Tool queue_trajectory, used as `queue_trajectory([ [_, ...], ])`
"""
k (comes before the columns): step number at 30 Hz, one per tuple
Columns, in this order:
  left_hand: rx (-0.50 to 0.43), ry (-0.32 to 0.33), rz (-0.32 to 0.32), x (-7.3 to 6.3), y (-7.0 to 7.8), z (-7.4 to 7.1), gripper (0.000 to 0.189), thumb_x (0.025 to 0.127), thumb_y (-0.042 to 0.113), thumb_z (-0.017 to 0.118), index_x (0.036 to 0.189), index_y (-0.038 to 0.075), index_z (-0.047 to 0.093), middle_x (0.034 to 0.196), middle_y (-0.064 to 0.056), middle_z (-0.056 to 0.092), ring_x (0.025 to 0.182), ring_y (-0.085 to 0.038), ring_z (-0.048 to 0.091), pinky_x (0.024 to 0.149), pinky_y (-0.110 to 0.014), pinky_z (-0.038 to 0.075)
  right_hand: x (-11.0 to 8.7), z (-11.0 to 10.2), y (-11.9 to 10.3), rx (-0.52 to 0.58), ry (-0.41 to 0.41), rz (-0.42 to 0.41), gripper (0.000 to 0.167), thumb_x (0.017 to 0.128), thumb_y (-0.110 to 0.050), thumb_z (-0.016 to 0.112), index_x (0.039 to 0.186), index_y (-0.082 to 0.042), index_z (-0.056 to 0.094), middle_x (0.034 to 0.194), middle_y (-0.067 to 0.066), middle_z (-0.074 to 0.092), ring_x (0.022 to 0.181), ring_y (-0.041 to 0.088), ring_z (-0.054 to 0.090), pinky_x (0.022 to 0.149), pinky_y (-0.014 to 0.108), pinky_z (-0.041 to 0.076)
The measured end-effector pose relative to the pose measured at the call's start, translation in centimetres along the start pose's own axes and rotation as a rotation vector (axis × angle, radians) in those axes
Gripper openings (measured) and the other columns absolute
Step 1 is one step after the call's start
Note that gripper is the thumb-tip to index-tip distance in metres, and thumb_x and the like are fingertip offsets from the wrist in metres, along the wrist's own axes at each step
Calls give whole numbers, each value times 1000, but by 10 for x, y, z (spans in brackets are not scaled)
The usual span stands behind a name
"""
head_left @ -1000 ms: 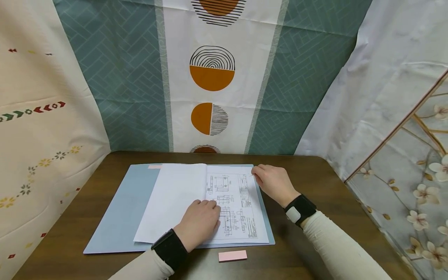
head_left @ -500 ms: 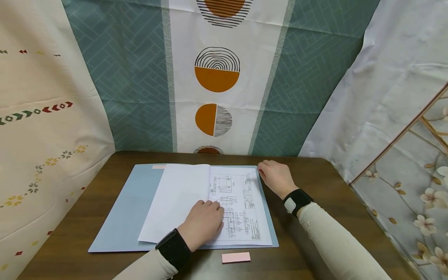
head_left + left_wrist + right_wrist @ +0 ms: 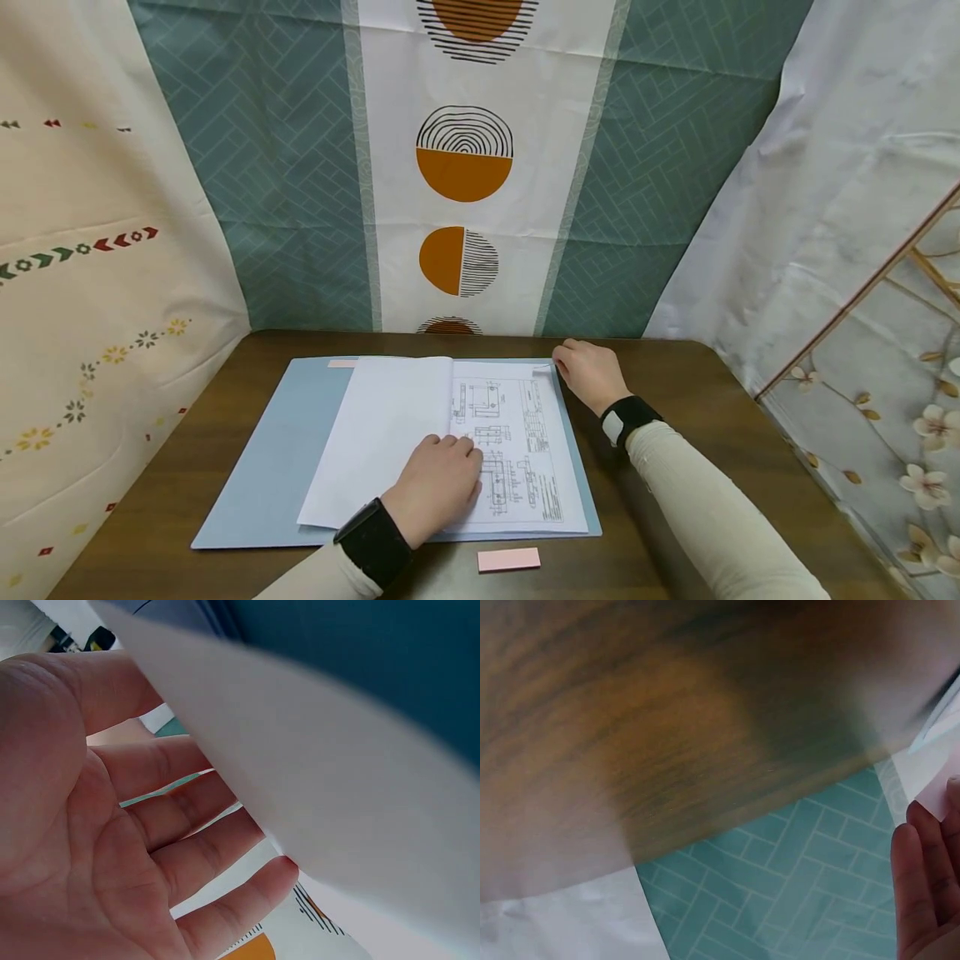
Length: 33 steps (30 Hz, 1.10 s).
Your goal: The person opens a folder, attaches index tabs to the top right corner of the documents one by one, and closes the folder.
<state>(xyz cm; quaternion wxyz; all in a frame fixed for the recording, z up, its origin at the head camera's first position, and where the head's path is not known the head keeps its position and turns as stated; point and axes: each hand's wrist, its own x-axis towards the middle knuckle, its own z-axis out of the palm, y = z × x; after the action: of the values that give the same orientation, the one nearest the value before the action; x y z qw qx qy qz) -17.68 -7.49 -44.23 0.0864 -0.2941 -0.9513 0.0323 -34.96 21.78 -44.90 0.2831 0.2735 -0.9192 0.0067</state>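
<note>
An opened blue folder [image 3: 251, 467] holds white sheets, the left page [image 3: 378, 433] blank and the right page [image 3: 543, 450] printed with technical drawings. My left hand [image 3: 435, 479] rests palm down across the pages near the middle; its fingers [image 3: 217, 859] are extended against the paper in the left wrist view. At the top right corner, my right hand [image 3: 592, 375] pinches a pale piece of paper [image 3: 936, 796]. Whether this is the sheet's corner or a separate slip, I cannot tell. A pink sticky-note pad [image 3: 508, 559] lies in front of the folder.
A pink strip [image 3: 342, 363] sits at the folder's upper left. The folder lies on a brown wooden table [image 3: 660, 517]. Patterned cloth [image 3: 465, 167] hangs behind the table, with further cloths at both sides.
My right hand has shifted slightly outward at the page's top right corner, and a pale paper edge shows at its fingertips again. The left hand stays on the pages. The head view has shifted slightly.
</note>
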Motion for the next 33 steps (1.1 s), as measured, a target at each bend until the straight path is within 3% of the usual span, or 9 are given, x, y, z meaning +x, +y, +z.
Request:
queue_trajectory([
  [5, -6, -7, -4, 1, 1, 1, 38, 97, 38, 84, 119, 7, 82, 111, -8, 78, 100, -26, 73, 90, -45, 59, 2, 7, 4, -24, -20, -19, 11, 94, -4, 88, 94, -12, 80, 90, 4, 74, 80, 23, 74, 68, 39, 61],
  [20, 33, 1, 4, 1, 2, 3, 38, 98, 39, 84, 119, 8, 82, 110, -8, 77, 99, -25, 73, 88, -45, 59, 0, 11, 5, -56, -194, -5, 12, 97, -4, 84, 105, -12, 86, 95, 5, 78, 83, 24, 75, 77, 40, 64],
  [33, 41, 8, 9, 1, 2, 3, 37, 98, 38, 83, 118, 7, 81, 108, -7, 77, 97, -25, 73, 87, -45, 59, -1, 16, 3, -94, -235, -7, 14, 98, -5, 84, 108, -14, 89, 93, 4, 78, 77, 20, 72, 75, 38, 63],
])
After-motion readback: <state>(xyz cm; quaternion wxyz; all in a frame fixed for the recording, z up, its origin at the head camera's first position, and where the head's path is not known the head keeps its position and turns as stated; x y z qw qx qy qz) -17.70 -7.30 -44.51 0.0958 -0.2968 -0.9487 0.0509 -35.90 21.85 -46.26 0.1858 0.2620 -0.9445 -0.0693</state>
